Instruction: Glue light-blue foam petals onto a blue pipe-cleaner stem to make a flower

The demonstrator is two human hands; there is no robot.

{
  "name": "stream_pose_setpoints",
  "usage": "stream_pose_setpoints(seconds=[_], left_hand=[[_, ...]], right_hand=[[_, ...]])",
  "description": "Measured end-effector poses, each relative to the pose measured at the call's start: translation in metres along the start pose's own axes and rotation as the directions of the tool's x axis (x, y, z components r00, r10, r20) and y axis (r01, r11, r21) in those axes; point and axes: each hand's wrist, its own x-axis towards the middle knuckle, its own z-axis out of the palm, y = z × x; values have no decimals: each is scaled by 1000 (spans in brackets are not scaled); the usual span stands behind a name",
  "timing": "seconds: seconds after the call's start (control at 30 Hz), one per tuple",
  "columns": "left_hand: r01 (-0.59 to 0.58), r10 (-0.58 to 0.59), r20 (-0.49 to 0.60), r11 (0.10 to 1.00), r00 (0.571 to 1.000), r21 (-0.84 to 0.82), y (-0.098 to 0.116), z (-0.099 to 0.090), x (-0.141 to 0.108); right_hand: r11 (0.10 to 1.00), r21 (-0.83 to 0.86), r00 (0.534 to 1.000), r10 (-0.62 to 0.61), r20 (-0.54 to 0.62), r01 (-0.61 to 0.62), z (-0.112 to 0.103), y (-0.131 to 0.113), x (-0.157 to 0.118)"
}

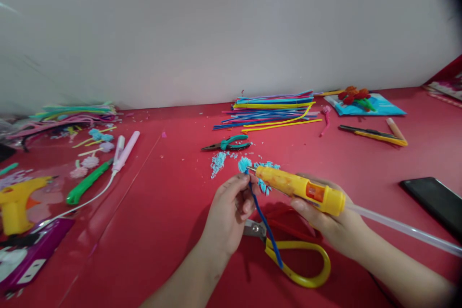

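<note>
Yellow hot glue gun [281, 182] in the right hand [337, 226], head view: fingers curled round the body, firm grip, nozzle pointing left. Clear glue stick [400, 225] sticks out the back. Left hand [229, 202] has thumb and fingertips pinched together on a blue pipe cleaner [266, 224], near its top end. Light-blue tuft [245, 164] sits at that top end, just above the left fingertips; nozzle is right at its base (touching or a hair off, can't tell).

Pipe cleaner's lower end hangs across the scissors [327, 269], which lie on the red table [155, 211] under the hands, one handle yellow, one red, blades partly hidden by the left hand. Light-blue clippings [218, 164] lie either side of the tuft. Teal-handled needle-nose pliers [231, 144] lie just beyond, bundled pipe cleaners [274, 110] behind those, near the wall. Black phone [433, 202] off to the right. Far left: second yellow glue gun [15, 204], green-handled tool [88, 183], purple power strip [54, 246].
</note>
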Motion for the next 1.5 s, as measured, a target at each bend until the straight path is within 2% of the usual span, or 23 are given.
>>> stream_pose_setpoints(seconds=[0.13, 0.53, 0.73, 1.0, 1.13, 1.2, 1.27, 1.3, 1.37, 1.4, 1.5], left_hand=[[-9, 9, 4, 1000, 1000, -4, 0, 0, 0], [-13, 13, 11, 1000, 1000, -18, 0, 0, -1], [-15, 15, -6, 1000, 1000, -8, 0, 1, 0], [-114, 118, -42, 991, 992, 72, 1, 0, 0], [-121, 122, -61, 992, 991, 23, 3, -4, 4], [-92, 92, -80, 996, 993, -3, 3, -5, 6], [-57, 55, -97, 998, 994, -18, 3, -6, 7], [-43, 41, -101, 999, 994, -22, 3, -6, 7], [-36, 34, -94, 999, 995, -24, 2, -6, 7], [-38, 36, -86, 999, 996, -23, 2, -6, 7], [-41, 40, -59, 999, 997, -18, 1, -5, 6]], right_hand=[[1000, -15, 1000, -20, 13, 20, -1, 1, 0], [999, -25, 999, 40, 31, -40, 0, 2, 0], [999, -34, 999, 33, 42, -32, 0, 1, 2], [999, -4, 998, 32, 48, -31, 1, -2, 1], [992, 112, 998, 52, -30, -49, 0, 2, 3], [985, 127, 988, 124, -88, -112, -3, 9, 9], [970, 76, 968, 236, -82, -230, -7, 19, 17], [958, 30, 958, 286, -30, -286, -10, 25, 22], [943, -140, 952, 307, 2, -303, -15, 38, 32], [916, -237, 945, 327, -24, -323, -17, 44, 36], [857, -346, 923, 367, -113, -383, -23, 57, 46]])
